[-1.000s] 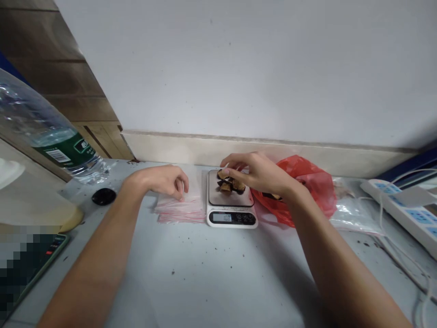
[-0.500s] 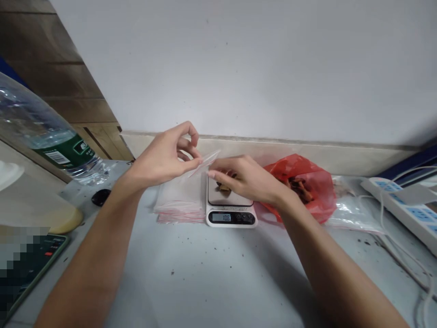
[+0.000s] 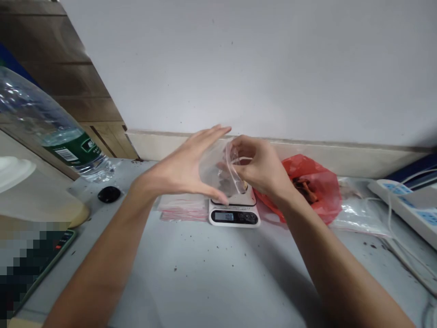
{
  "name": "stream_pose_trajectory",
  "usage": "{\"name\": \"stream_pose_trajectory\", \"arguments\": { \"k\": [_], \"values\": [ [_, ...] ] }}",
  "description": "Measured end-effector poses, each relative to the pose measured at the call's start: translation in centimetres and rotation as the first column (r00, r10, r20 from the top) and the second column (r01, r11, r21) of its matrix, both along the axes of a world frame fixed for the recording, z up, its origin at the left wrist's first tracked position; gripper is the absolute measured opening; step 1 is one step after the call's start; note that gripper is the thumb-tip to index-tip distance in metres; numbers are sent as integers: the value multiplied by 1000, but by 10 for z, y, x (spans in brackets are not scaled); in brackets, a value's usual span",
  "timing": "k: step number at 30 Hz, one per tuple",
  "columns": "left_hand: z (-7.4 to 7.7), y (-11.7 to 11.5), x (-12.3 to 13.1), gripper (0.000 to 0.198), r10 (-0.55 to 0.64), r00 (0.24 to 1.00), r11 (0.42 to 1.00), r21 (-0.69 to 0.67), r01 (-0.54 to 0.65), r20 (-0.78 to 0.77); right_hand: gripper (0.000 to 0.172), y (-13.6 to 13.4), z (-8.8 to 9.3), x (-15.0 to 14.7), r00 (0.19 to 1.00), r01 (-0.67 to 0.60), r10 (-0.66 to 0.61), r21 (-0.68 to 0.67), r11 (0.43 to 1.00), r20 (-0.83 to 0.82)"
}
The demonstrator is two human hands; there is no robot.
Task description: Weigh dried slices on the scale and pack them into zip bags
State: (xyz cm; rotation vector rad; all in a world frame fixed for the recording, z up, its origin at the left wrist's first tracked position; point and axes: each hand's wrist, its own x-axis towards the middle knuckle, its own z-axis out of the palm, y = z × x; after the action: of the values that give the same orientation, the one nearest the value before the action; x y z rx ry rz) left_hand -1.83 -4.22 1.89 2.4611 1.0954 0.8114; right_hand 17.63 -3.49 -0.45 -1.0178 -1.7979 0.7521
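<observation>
Both hands hold a small clear zip bag [image 3: 218,171] in the air just above a white digital scale [image 3: 235,214]. My left hand [image 3: 184,168] cups the bag from the left, fingers stretched out flat. My right hand [image 3: 257,166] pinches the bag's mouth edge from the right. The scale's display reads about 10.8; the brown pieces on its plate are mostly hidden behind the bag and hands. A stack of flat clear zip bags [image 3: 182,207] with red strips lies left of the scale.
A red plastic bag [image 3: 316,187] with brown pieces sits right of the scale, beside clear bags [image 3: 358,209]. A power strip [image 3: 406,205] with cables lies far right. A water bottle [image 3: 51,132], a black cap [image 3: 108,194] and a calculator [image 3: 41,262] are at the left.
My left hand lifted one zip bag off the stack. My right hand left the pieces on the scale and took the bag's mouth. Now both hold it above the scale.
</observation>
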Motion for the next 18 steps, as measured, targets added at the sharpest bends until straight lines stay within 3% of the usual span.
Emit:
{"name": "stream_pose_trajectory", "arguments": {
  "k": [2, 4, 7, 10, 12, 16, 18],
  "values": [
    [-4, 1, 2, 112, -20, 994, 998, -65, 13, -111, 31, -2, 2, -1, 999, 25, -24, 22, 999, -43],
    [-6, 2, 4, 112, 22, 991, 995, -90, -34, -133, 42, -2, 4, 1, 997, 72, -70, 58, 996, -29],
    [-4, 3, 5, 106, 99, 987, 991, -77, -109, -128, 47, 2, 6, 10, 999, 37, -39, 59, 998, 27],
    [-1, 6, -6, 97, 133, 972, 986, -79, -150, -192, 40, 9, 6, 24, 974, 144, -145, 19, 989, 173],
    [-1, 11, -16, 90, 153, 956, 978, -102, -183, -250, 40, 12, 5, 32, 903, 247, -222, -21, 969, 367],
    [-12, 20, -29, 82, 140, 940, 965, -170, -200, -312, 82, 9, 3, 31, 753, 235, -11, -253, 938, 658],
    [-19, 24, -29, 81, 111, 937, 960, -210, -188, -330, 88, 6, 1, 23, 697, 234, 57, -302, 924, 715]
  ]
}}
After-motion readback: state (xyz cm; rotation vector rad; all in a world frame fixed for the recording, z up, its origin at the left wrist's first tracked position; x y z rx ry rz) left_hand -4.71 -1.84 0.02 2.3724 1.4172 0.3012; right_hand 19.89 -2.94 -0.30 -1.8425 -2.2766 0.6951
